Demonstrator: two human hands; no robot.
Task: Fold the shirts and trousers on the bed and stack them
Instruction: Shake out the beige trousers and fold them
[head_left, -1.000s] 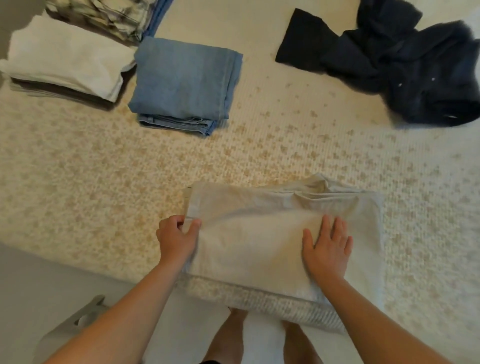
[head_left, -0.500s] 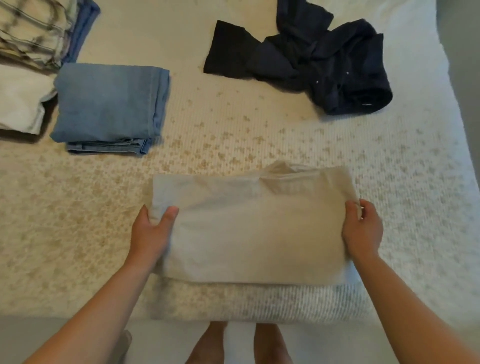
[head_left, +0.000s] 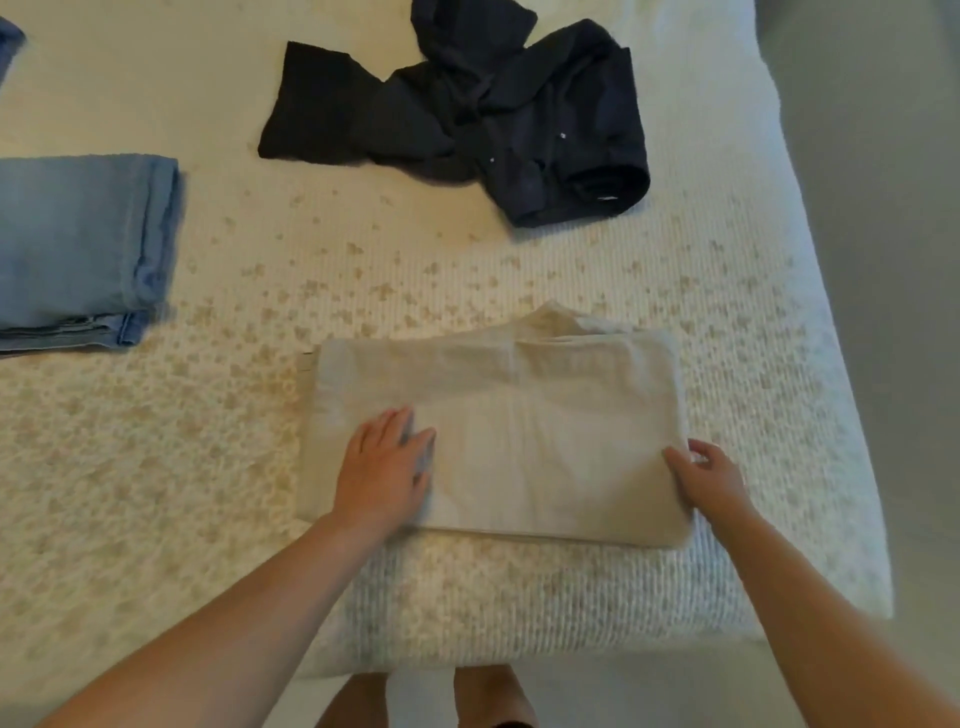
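Left hand: laid flat, palm down, fingers straight and slightly spread, on the left part of the folded beige garment. It presses the top layer; nothing is held in it.

Right hand: at the right edge of the same garment, thumb on the top surface, fingers curled around the edge. It grips that edge; how far the fingers reach under the fabric cannot be told.

The beige garment lies folded into a rough rectangle at the near edge of the bed, right of centre. A small peak of fabric sticks up at its far edge. Its near edge runs just beside the drop of the bedspread.

Folded blue jeans: far left, lying flat on the bed, well apart from the beige garment, partly cut off by the frame edge.

Dark navy garment: unfolded and crumpled, at the far side of the bed, right of centre, well apart from both others.

The bedspread is cream with a small tan speckled pattern. The person's bare feet show on the floor at the near edge.
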